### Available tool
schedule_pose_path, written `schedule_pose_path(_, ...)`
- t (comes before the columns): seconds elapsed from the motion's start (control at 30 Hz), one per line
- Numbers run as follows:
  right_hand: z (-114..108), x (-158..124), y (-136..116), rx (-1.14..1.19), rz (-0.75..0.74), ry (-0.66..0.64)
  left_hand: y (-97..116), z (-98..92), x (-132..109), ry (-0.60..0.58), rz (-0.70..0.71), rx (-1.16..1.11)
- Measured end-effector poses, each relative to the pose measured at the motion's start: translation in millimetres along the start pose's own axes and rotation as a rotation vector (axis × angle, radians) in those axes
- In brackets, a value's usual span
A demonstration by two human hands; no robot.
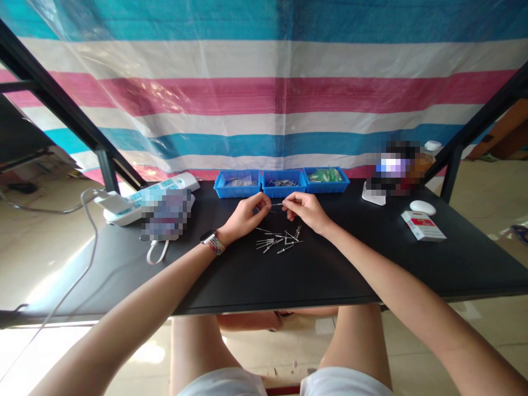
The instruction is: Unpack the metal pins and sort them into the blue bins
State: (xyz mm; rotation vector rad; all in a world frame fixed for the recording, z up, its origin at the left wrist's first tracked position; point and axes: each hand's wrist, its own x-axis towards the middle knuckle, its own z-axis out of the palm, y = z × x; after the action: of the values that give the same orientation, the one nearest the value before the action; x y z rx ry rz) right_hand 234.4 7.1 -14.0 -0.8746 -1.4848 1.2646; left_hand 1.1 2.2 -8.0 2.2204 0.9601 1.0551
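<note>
Between my two hands, just in front of the middle bin, is a thin silvery pop rivet (pixel 277 204). My left hand (pixel 252 213) pinches its left end with thumb and forefinger. The fingers of my right hand (pixel 304 209) are closed on its other end. On the black table below my hands lies a loose pile of pop rivets (pixel 275 241), pointing in different directions. More pop rivets (pixel 284 183) fill the middle blue bin (pixel 284 192) behind my hands.
A left blue bin (pixel 237 192) holds clear plastic packets; a right blue bin (pixel 328 187) holds green-and-white packets. A white power strip (pixel 165 190) and cable lie at left. At right are a white mouse (pixel 423 207), a small box (pixel 423 226) and a white stand (pixel 374 193).
</note>
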Motion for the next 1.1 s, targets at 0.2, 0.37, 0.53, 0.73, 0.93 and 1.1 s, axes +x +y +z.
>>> schedule_pose_path(0.2, 1.6, -1.5, -4.7, 0.004, -0.034, 0.012, 2.4, 0.1, 0.6, 0.001, -0.039, 0.050)
schedule_pose_path(0.37, 1.5, -3.6, -5.3, -0.021, -0.045, 0.015, 1.9, -0.5, 0.9, -0.002, -0.043, 0.064)
schedule_pose_path(0.53, 0.4, 3.1, -8.8, -0.011, -0.067, 0.005, 3.5, -3.8, 0.4, -0.032, -0.028, 0.071)
schedule_pose_path(0.73, -18.2, 24.1, -6.9, -0.157, -0.157, 0.262, 2.0, -3.1, 0.2, -0.028, 0.015, 0.067)
schedule_pose_path(0.93, -27.6, 12.3, 4.4, -0.556, -0.354, 0.293, -13.8, 3.2, 1.9, -0.014, 0.005, 0.266)
schedule_pose_path(1.1, -12.2, 3.3, 3.9, -0.636, -0.406, 0.165, -22.6, 3.0, 3.0, -0.087, 0.008, 0.324)
